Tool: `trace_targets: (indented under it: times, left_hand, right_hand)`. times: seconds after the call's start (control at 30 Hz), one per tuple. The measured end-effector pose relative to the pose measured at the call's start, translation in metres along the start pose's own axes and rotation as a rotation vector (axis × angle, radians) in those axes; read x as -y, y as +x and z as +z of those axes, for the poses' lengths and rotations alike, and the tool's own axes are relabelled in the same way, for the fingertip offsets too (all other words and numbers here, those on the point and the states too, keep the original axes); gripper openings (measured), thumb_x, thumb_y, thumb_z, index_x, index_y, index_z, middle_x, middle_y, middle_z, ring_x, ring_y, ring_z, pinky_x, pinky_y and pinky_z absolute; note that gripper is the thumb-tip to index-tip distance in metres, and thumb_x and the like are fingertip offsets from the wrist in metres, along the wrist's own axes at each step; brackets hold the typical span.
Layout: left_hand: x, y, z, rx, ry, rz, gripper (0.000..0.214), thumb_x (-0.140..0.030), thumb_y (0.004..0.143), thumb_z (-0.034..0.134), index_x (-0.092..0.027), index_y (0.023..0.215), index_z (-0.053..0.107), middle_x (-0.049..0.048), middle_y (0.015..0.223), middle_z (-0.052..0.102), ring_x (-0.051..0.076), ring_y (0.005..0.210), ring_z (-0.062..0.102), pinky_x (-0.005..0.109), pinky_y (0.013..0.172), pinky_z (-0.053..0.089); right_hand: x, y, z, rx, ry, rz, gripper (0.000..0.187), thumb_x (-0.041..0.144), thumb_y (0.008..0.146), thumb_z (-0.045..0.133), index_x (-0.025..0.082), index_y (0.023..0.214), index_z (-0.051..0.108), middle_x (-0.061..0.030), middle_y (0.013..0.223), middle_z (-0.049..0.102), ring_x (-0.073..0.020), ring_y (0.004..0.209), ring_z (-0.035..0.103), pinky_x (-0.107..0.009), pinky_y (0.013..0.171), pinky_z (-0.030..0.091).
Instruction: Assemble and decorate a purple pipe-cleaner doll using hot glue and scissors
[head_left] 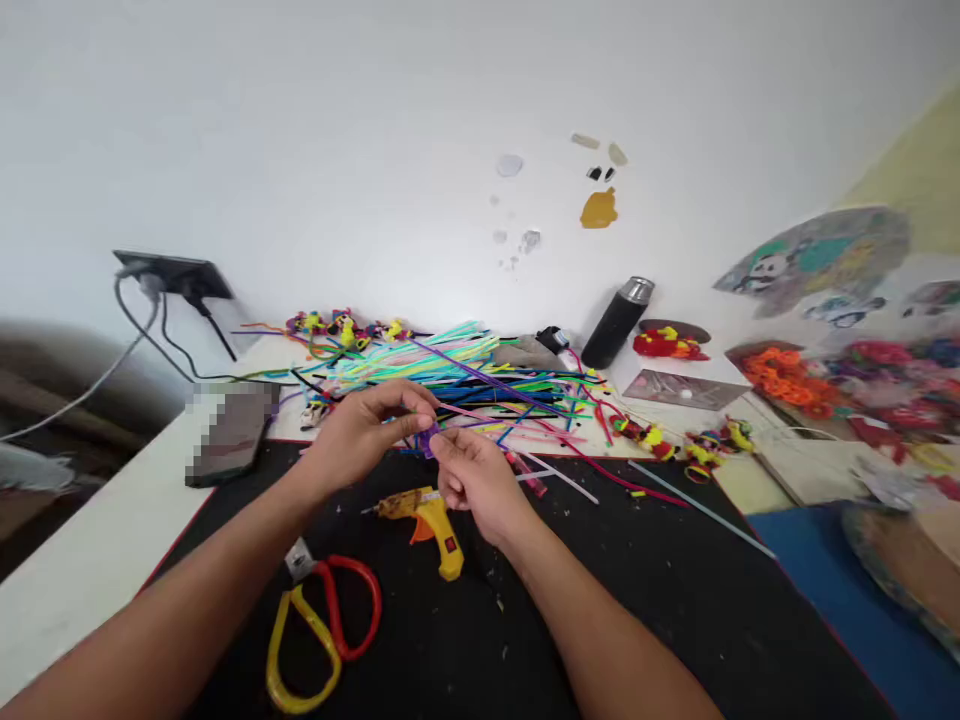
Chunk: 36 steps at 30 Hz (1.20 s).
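Note:
My left hand [358, 436] is closed in a pinch, thumb and forefinger meeting on a small purple pipe-cleaner piece [429, 440]. From the other side my right hand [480, 482] grips the same piece, its fingers curled in. Fingers cover much of the purple piece, so its full shape is hidden. Below the hands a yellow hot glue gun [448, 545] lies on the black mat [600, 620]. Scissors [336, 610] with one red and one yellow handle rest near my left forearm, blades partly hidden under it.
Behind my hands spreads a heap of colourful pipe cleaners [450, 360]. A black flask [616, 325] stands tilted in view beside a white box [686, 385]. Small finished figures [701, 450] lie at right. At left are a phone [236, 435] and a cabled socket [176, 275].

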<state>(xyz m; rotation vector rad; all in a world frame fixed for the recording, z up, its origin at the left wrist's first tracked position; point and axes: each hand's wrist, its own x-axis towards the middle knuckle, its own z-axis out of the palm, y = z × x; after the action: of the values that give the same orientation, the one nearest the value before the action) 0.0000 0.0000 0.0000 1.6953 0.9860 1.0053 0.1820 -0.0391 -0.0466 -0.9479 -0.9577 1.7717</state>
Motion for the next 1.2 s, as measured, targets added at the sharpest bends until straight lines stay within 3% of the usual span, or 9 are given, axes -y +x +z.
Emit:
trace_targets:
  times: [0.2, 0.3, 0.37, 0.43, 0.5, 0.6, 0.73, 0.9, 1.2]
  left_hand:
    - [0.017, 0.014, -0.022, -0.563, -0.496, -0.023, 0.034, -0.045, 0.067, 0.095, -0.021, 0.075, 0.072, -0.0008, 0.071, 0.067, 0.014, 0.068, 0.059, 0.026, 0.07, 0.05]
    - [0.027, 0.021, -0.043, -0.688, -0.686, -0.075, 0.051, -0.05, 0.073, 0.092, -0.02, 0.058, 0.053, -0.0072, 0.05, 0.04, 0.009, 0.049, 0.04, 0.021, 0.052, 0.04]
    - [0.028, 0.02, -0.047, -0.549, -0.598, -0.154, 0.05, -0.054, 0.078, 0.088, -0.02, 0.06, 0.055, -0.0062, 0.05, 0.043, 0.011, 0.05, 0.044, 0.022, 0.053, 0.042]
    - [0.023, 0.016, -0.041, -0.425, -0.512, -0.2, 0.037, -0.043, 0.07, 0.096, -0.018, 0.088, 0.076, 0.0024, 0.073, 0.07, 0.016, 0.068, 0.062, 0.025, 0.064, 0.049]
    - [0.015, 0.01, -0.03, -0.215, -0.297, -0.216, 0.053, -0.053, 0.074, 0.092, -0.021, 0.115, 0.079, 0.0087, 0.102, 0.08, 0.023, 0.09, 0.069, 0.029, 0.077, 0.053]
    - [0.006, 0.004, -0.016, -0.013, -0.128, -0.248, 0.055, -0.063, 0.079, 0.084, -0.022, 0.114, 0.083, 0.0107, 0.111, 0.08, 0.027, 0.096, 0.068, 0.034, 0.081, 0.053]
    - [0.004, 0.002, -0.009, 0.07, -0.216, -0.288, 0.054, -0.059, 0.08, 0.084, -0.021, 0.118, 0.082, 0.01, 0.106, 0.08, 0.025, 0.09, 0.067, 0.035, 0.08, 0.052]
    - [0.006, 0.0, -0.006, 0.186, -0.302, -0.299, 0.047, -0.053, 0.083, 0.084, -0.022, 0.119, 0.082, 0.0109, 0.118, 0.08, 0.029, 0.106, 0.069, 0.039, 0.097, 0.05]
    - [0.01, -0.001, 0.001, 0.195, -0.338, -0.312, 0.044, -0.051, 0.082, 0.085, -0.021, 0.116, 0.083, 0.0112, 0.119, 0.081, 0.033, 0.116, 0.069, 0.043, 0.108, 0.046]
  right_hand:
    - [-0.001, -0.001, 0.001, 0.009, 0.014, -0.012, 0.054, 0.067, 0.074, 0.086, 0.022, 0.084, 0.057, 0.0128, 0.047, 0.042, -0.0069, 0.036, 0.038, -0.02, 0.039, 0.013]
    - [0.0, -0.001, 0.0, 0.005, 0.043, -0.025, 0.055, 0.067, 0.075, 0.085, 0.022, 0.083, 0.055, 0.0124, 0.049, 0.041, -0.0067, 0.037, 0.038, -0.021, 0.039, 0.012]
    - [0.0, -0.002, 0.0, 0.009, 0.057, -0.03, 0.055, 0.066, 0.076, 0.085, 0.022, 0.082, 0.054, 0.0121, 0.05, 0.041, -0.0067, 0.038, 0.039, -0.021, 0.039, 0.012]
    - [0.0, -0.002, -0.001, 0.018, 0.063, -0.038, 0.054, 0.065, 0.078, 0.084, 0.022, 0.081, 0.053, 0.0118, 0.05, 0.042, -0.0068, 0.038, 0.039, -0.021, 0.039, 0.012]
    - [0.0, -0.002, -0.002, 0.025, 0.073, -0.052, 0.052, 0.064, 0.081, 0.083, 0.022, 0.081, 0.053, 0.0116, 0.051, 0.042, -0.0066, 0.038, 0.039, -0.021, 0.039, 0.013]
    - [0.001, -0.002, -0.002, 0.026, 0.086, -0.071, 0.05, 0.062, 0.083, 0.082, 0.022, 0.082, 0.053, 0.0116, 0.051, 0.042, -0.0063, 0.039, 0.037, -0.02, 0.039, 0.015]
    - [0.002, -0.003, -0.001, 0.018, 0.083, -0.063, 0.051, 0.063, 0.081, 0.084, 0.021, 0.083, 0.055, 0.012, 0.051, 0.041, -0.0062, 0.038, 0.036, -0.02, 0.039, 0.014]
    - [0.002, -0.003, -0.001, 0.016, 0.076, -0.059, 0.05, 0.063, 0.08, 0.084, 0.02, 0.087, 0.059, 0.0122, 0.051, 0.041, -0.0063, 0.038, 0.036, -0.02, 0.039, 0.014]
    - [0.003, -0.003, 0.0, 0.009, 0.09, -0.063, 0.049, 0.062, 0.078, 0.085, 0.021, 0.087, 0.059, 0.0122, 0.051, 0.041, -0.0065, 0.037, 0.037, -0.02, 0.039, 0.013]
